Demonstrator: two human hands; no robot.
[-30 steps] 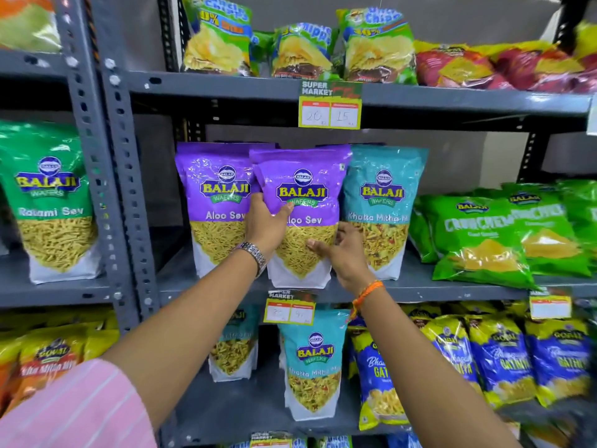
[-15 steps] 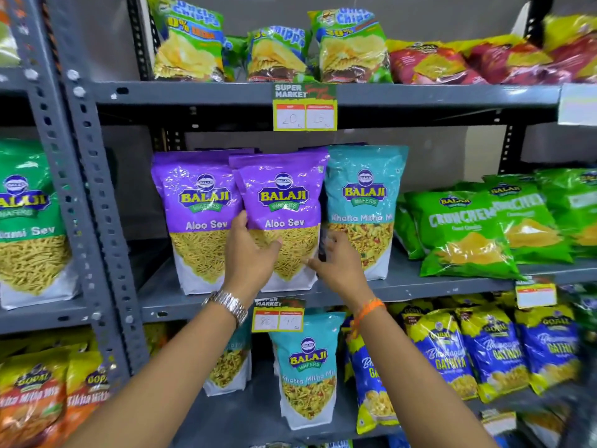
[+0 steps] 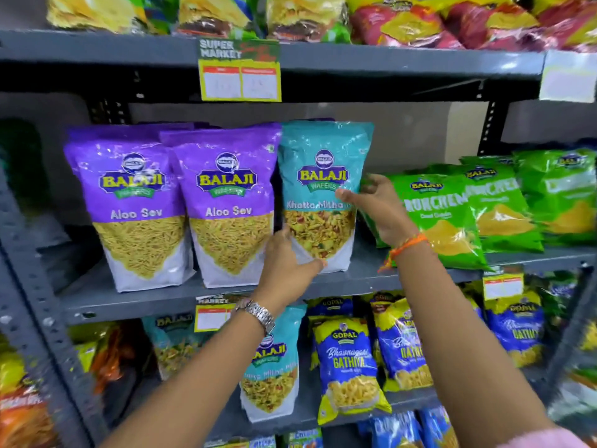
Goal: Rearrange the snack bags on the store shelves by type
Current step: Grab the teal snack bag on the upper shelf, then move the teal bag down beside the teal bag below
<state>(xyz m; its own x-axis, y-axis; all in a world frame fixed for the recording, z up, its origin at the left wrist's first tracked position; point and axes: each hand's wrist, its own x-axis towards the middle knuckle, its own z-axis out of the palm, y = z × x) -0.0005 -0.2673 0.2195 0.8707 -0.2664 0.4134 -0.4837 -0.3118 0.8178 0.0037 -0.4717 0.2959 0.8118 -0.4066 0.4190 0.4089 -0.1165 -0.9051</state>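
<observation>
A teal Khatta Mitha bag (image 3: 323,163) stands upright on the middle shelf (image 3: 155,299), right of two purple Aloo Sev bags (image 3: 129,202) (image 3: 231,202). My left hand (image 3: 287,263) grips the teal bag's lower left corner. My right hand (image 3: 376,205) holds its right edge at mid height, thumb on the front. Green Crunchem bags (image 3: 445,215) lean just right of my right hand. On the shelf below stand another teal Khatta Mitha bag (image 3: 271,376), partly behind my left forearm, and blue Gopal Gathiya bags (image 3: 347,367).
The top shelf carries green chip bags (image 3: 213,14) and red bags (image 3: 403,24), with a price tag (image 3: 239,72) on its edge. A perforated grey upright (image 3: 38,299) bounds the left side. Orange bags (image 3: 22,412) sit low left.
Both hands left the right-hand purple Aloo Sev bag, which now stands on the shelf, and moved right onto the teal Khatta Mitha bag. The view came closer and shifted right.
</observation>
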